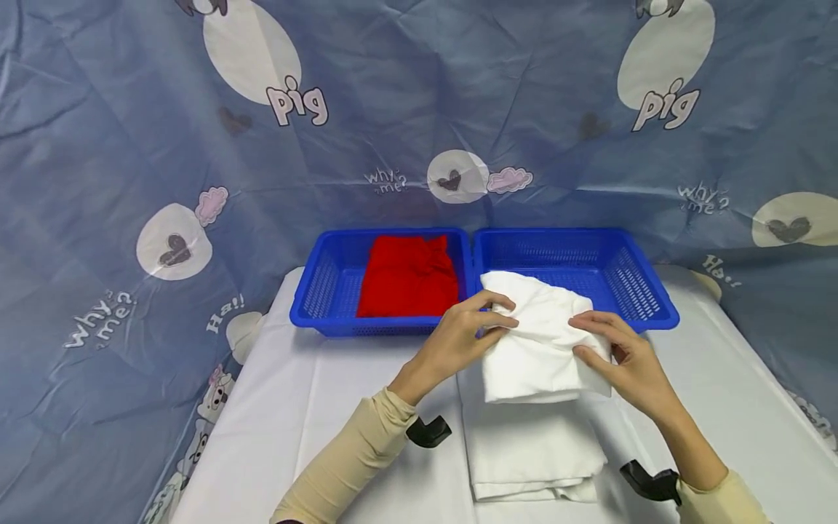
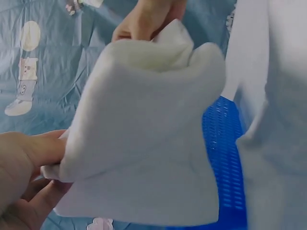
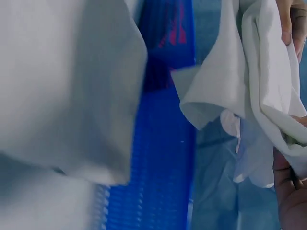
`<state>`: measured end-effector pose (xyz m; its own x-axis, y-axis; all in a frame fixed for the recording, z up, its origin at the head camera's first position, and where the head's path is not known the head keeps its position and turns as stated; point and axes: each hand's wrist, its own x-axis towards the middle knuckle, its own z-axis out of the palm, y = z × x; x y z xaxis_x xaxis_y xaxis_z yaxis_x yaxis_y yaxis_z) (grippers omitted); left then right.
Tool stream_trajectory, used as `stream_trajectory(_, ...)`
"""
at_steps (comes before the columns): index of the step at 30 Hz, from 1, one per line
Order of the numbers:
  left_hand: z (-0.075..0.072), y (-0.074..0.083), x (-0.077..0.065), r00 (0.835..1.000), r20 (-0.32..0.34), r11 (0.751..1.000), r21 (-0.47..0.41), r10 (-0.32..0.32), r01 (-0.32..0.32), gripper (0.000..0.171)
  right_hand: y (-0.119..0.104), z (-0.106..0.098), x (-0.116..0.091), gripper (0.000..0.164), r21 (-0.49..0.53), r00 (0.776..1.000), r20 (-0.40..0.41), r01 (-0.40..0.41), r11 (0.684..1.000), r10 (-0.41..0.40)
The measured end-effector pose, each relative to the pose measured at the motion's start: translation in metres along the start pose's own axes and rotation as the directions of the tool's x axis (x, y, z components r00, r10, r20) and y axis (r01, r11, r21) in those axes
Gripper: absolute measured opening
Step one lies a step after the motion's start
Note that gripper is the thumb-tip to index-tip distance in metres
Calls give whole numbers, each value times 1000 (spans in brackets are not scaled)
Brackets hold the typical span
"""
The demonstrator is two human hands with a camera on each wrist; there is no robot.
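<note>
A folded white cloth (image 1: 540, 342) is held up in front of the right blue basket, above the table. My left hand (image 1: 468, 327) pinches its left edge between thumb and fingers, and my right hand (image 1: 622, 360) pinches the right edge. In the left wrist view the cloth (image 2: 139, 129) hangs in thick folds with a loose opening at its top. The right wrist view shows the layered edge of the cloth (image 3: 268, 72). Below it, a second folded white cloth (image 1: 533, 451) lies on the table near the front.
A blue basket (image 1: 308, 291) at the back left contains a folded red cloth (image 1: 409, 276). Beside it stands another blue basket (image 1: 644, 284), partly hidden by the lifted cloth. The white-covered table (image 1: 366, 378) backs onto a printed blue curtain (image 1: 393, 109).
</note>
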<state>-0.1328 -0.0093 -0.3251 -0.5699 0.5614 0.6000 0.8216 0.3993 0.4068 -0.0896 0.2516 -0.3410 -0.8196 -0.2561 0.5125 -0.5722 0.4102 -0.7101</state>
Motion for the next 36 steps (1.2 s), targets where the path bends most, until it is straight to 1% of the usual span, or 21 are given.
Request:
stream_trajectory(5, 3, -7, 18, 999, -54, 1000, 26, 7, -6, 17, -2, -15, 22, 40, -77, 999, -8, 36, 996, -36)
stream_trajectory(9, 5, -16, 31, 996, -92, 1000, 16, 0, 2, 16, 2, -23, 39, 39, -101, 999, 2, 32, 994, -32)
stream_trajectory(13, 6, -26, 41, 995, -99, 1000, 10, -24, 25, 15, 8, -27, 54, 39, -129, 1000, 27, -2, 992, 5)
stream_trajectory(18, 7, -38, 57, 995, -72, 997, 36, -70, 73, 16, 38, -35, 75, 38, -230, 999, 41, -12, 973, 22)
stream_trajectory(20, 7, -44, 65, 994, -58, 994, 54, -87, 90, 16, 51, -38, 83, 37, -259, 999, 41, 2, 966, 9)
stream_trajectory(24, 10, -58, 82, 992, -27, 989, 83, -120, 122, 17, 63, -42, 98, 36, -281, 999, 48, 11, 960, 3)
stream_trajectory(27, 16, -68, 89, 988, -3, 984, 86, -154, 154, 17, 71, -44, 107, 35, -286, 997, 76, 10, 958, 12)
stream_trajectory(32, 31, -85, 95, 971, 39, 969, 86, -235, 231, 18, 85, -47, 115, 34, -332, 987, 141, -27, 943, 79)
stream_trajectory(36, 43, -97, 97, 958, 54, 957, 85, -283, 278, 16, 98, -47, 121, 34, -349, 965, 209, -77, 934, 158)
